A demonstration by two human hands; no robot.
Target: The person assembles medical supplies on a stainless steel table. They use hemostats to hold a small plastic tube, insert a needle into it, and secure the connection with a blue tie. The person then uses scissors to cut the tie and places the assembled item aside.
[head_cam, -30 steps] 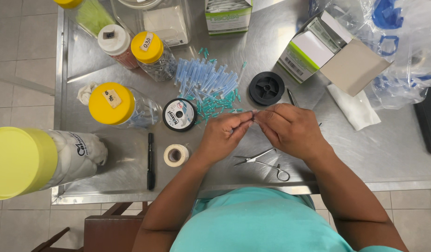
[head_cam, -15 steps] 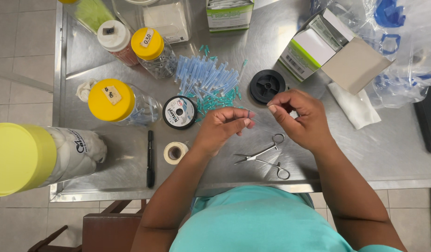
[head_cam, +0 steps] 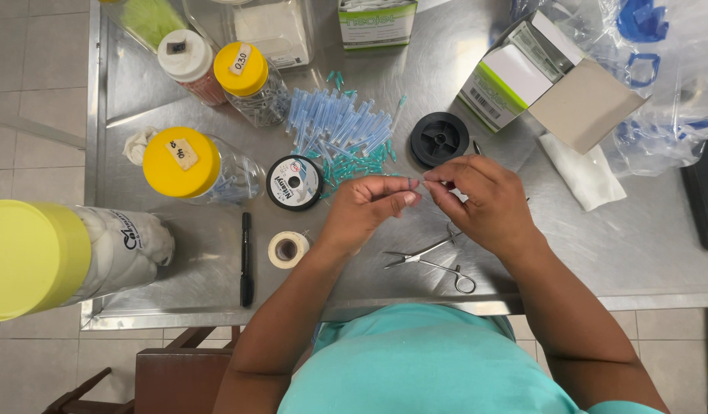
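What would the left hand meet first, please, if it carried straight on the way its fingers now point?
The left hand points right, so it would probably meet the right hand first; their fingers nearly touch already, though depth is unclear.

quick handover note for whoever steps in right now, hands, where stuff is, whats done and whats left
Left hand: raised over the steel table, fingertips pinched next to the right hand's; whatever is between them is too small to tell.
Right hand: same, fingertips meeting the left's.
Things: metal forceps lie on the table below the hands, untouched. Pile of blue capped needles sits behind the hands, black spool beside it, thread reel and tape roll to the left.
Done: cannot tell.
Left: the pile is still loose on the table.
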